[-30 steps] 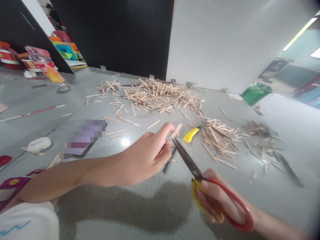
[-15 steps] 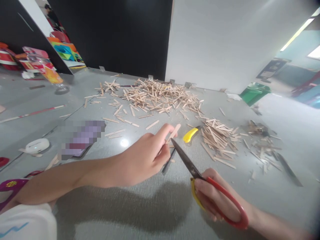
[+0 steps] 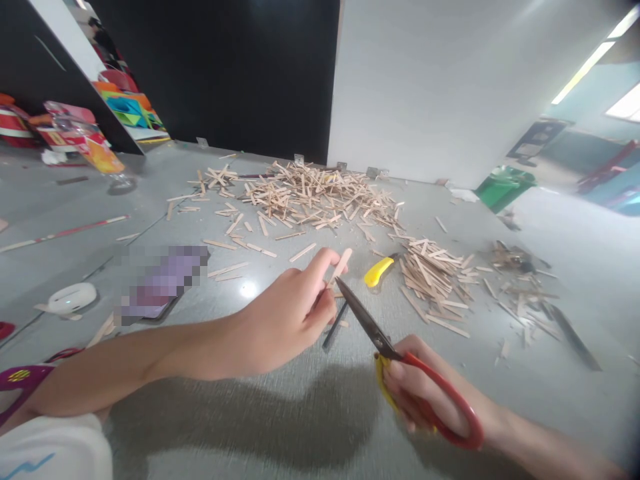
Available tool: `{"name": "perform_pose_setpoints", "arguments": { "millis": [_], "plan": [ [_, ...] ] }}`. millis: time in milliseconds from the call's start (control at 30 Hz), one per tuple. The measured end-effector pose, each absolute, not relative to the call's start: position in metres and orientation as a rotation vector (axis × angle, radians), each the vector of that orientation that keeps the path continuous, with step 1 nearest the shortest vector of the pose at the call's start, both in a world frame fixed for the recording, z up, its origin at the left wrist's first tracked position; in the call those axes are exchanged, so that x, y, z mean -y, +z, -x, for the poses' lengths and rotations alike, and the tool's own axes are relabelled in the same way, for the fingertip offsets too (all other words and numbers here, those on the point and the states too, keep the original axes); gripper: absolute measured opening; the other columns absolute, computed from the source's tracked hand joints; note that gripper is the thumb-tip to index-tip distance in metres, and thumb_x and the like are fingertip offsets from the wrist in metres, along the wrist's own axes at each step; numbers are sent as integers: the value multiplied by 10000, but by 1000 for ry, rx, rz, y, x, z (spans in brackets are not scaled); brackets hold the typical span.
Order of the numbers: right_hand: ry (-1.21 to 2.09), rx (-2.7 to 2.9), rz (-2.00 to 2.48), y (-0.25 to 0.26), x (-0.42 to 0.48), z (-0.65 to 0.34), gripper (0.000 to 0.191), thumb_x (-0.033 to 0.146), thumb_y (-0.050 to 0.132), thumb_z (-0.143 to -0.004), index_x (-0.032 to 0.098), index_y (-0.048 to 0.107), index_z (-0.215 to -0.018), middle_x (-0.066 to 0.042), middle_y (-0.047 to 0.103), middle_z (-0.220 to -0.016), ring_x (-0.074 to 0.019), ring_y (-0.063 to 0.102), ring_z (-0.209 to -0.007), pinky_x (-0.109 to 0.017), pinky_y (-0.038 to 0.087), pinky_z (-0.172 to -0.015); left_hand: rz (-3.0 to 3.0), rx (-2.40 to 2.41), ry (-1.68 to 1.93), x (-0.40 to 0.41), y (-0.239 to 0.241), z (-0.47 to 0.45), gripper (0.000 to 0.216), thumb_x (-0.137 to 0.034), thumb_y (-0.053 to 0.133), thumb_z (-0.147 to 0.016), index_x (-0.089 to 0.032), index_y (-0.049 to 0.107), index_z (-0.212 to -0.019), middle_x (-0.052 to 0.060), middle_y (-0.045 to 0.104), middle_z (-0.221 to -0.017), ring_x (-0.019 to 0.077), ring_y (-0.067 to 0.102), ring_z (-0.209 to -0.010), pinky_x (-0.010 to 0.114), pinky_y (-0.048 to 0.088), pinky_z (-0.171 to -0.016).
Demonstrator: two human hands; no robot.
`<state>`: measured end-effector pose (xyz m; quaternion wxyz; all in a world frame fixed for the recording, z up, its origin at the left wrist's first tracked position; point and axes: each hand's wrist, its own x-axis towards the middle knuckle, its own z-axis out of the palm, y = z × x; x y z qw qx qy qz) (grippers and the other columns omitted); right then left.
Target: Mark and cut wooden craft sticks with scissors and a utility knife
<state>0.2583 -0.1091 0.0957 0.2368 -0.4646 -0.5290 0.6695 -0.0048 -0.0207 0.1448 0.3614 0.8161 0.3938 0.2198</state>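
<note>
Both hands, with what they hold, have shifted slightly leftward, so the gap between the wooden stick (image 3: 342,263) and the yellow cutter (image 3: 379,272) is wider. At the far left of the desk (image 3: 525,407) a clear bottle (image 3: 97,153) leans beside red-and-white tubs (image 3: 15,127); I cannot make out the contents of either. Beyond the right edge stands a green bin (image 3: 505,188), its inside unclear too. The bottle's label is red and orange, its lettering too blurred to read; the phone-like slab (image 3: 165,280) left of the hands is pixelated.

The stick is above the middle of the desk, its long axis slanting away from the person and to the right. The left hand (image 3: 277,317) pinches it between thumb and forefinger, other fingers curled. The right hand (image 3: 423,387) is wrapped around the red and yellow handles of the scissors (image 3: 367,323), whose blades point toward the far left, tips at the stick; contact is unclear. A loose stick pile (image 3: 325,197) spreads along the far edge, a neater stack (image 3: 433,277) right of the cutter.
</note>
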Motion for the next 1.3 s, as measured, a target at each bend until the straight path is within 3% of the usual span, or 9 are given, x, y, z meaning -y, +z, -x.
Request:
{"name": "perform_pose_setpoints", "arguments": {
  "millis": [167,600,767,867,967,1300],
  "plan": [
    [1803,1497,1256,92,107,-260,768,916,571,-951,253,475,-575,65,434,-462,-91,393,-400,-250,358,-442,-2087,-1030,587,21,146,3,247,-232,535,-1057,-266,472,-1293,-43,712,-762,161,644,-600,248,415,-562],
    [1779,1556,1165,102,107,-262,732,872,505,-1014,270,488,-598,39,456,-479,-133,435,-443,-297,374,-483,-2014,-935,565,21,154,4,237,-300,434,-1154,-263,383,-1383,-49,670,-806,125,524,-589,236,394,-550],
    [1701,1469,1390,125,118,-275,720,982,617,-861,269,522,-829,61,507,-569,-131,429,-483,-285,379,-494,-1971,-939,646,19,169,10,104,-341,468,-1164,-249,493,-1205,-82,552,-706,116,477,-599,217,407,-559],
    [1691,1462,1515,141,126,-281,729,971,683,-827,254,552,-824,10,577,-688,-151,502,-575,-296,431,-544,-1973,-967,722,18,175,14,195,-360,527,-1151,-223,634,-1064,-71,502,-675,103,447,-583,208,371,-526],
    [1680,1457,1579,150,131,-281,702,929,711,-850,240,583,-822,18,553,-702,-146,490,-591,-288,454,-558,-1958,-939,713,17,181,17,299,-365,557,-1145,-204,701,-939,-54,548,-667,87,463,-577,189,365,-508],
    [1778,1551,1541,145,126,-283,652,872,686,-925,225,608,-889,55,517,-684,-102,385,-543,-238,409,-523,-1714,-869,679,18,185,21,219,-300,700,-1080,-206,697,-882,-54,713,-651,47,513,-464,126,383,-442]
  ]
}}
